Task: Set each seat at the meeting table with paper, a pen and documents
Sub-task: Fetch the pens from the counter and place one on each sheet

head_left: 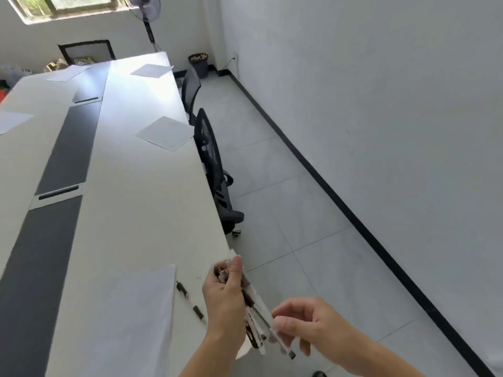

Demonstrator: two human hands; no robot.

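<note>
My left hand [224,297] grips a bundle of several pens [251,319] over the near right edge of the long white meeting table [141,208]. My right hand [307,322] pinches one pen [283,345] at the bundle's lower end. A pen [190,300] lies on the table beside the near sheet of paper [136,317]. Sheets of paper lie at other seats: one at mid right [165,133], one far right [151,70], one far left [68,73], one at the left edge [12,121].
Two black mesh office chairs [211,156] [190,89] stand pushed against the table's right side. A dark strip with cable slots [68,148] runs down the table's middle. A fan [147,12] and a bin [198,63] stand in the far corner. Grey tiled floor lies to the right.
</note>
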